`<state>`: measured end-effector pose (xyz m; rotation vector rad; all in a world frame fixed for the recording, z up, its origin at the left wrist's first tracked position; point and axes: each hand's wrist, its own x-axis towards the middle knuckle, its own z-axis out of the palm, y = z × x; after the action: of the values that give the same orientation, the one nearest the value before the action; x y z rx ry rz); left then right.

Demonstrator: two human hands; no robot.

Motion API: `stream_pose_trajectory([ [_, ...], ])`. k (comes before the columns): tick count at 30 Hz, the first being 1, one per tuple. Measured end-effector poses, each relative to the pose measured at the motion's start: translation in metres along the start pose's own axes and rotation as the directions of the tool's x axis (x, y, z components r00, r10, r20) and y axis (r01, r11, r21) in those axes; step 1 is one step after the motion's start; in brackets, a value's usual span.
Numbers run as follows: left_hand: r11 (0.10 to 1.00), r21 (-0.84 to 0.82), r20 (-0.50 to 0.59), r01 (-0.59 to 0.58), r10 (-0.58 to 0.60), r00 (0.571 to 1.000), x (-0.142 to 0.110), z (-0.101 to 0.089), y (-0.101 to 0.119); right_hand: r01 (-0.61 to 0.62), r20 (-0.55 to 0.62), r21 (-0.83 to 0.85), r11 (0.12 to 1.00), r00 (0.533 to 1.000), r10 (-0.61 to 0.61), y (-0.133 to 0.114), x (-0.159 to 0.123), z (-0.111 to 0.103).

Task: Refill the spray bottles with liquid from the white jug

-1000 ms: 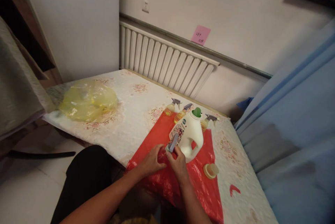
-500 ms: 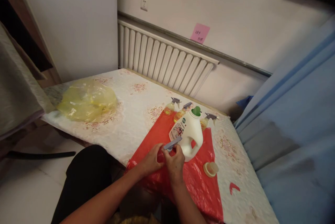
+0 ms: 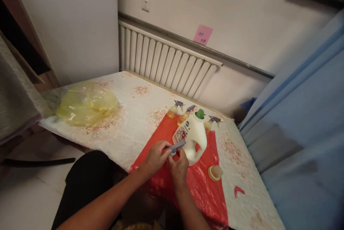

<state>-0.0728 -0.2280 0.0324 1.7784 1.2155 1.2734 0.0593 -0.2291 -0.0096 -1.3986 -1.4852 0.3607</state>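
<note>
Both hands meet over a red plastic sheet point(image 3: 204, 190) on the table. My left hand point(image 3: 155, 158) is closed round a small spray bottle, which is mostly hidden. My right hand point(image 3: 178, 167) pinches its grey trigger spray head point(image 3: 176, 147). Just behind stands a white detergent jug point(image 3: 194, 137) with a green spout. Three small spray bottles point(image 3: 185, 115) with yellow liquid stand in a row behind the jug. A round cream cap point(image 3: 215, 172) lies on the sheet to the right.
A yellow plastic bag point(image 3: 87, 104) lies at the table's left end. The floral tablecloth point(image 3: 134, 122) covers the table. A radiator point(image 3: 166, 60) runs along the back wall. A blue curtain point(image 3: 301, 122) hangs at the right. A red scrap point(image 3: 238, 190) lies near the front right.
The grey spray head has turned from upright to lying nearly level between my hands. My hands have shifted slightly left with it.
</note>
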Motion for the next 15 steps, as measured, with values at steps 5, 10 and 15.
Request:
stream_pose_trajectory([
  [5, 0.994, -0.08, -0.034, 0.068, -0.071, 0.997, 0.001, 0.003, -0.001, 0.038, 0.054, 0.05, 0.998, 0.998, -0.041, 0.011, -0.008, 0.0],
  [10, 0.99, -0.079, -0.032, 0.115, -0.118, 0.993, 0.003, 0.002, 0.003, 0.027, 0.164, 0.171, 0.985, 0.985, -0.055, 0.015, -0.012, -0.002],
  [15, 0.991, -0.067, -0.032, 0.119, -0.121, 0.992, 0.003, 0.0, 0.006, -0.041, 0.169, 0.242, 0.97, 0.986, 0.0, 0.013, -0.01, 0.0],
])
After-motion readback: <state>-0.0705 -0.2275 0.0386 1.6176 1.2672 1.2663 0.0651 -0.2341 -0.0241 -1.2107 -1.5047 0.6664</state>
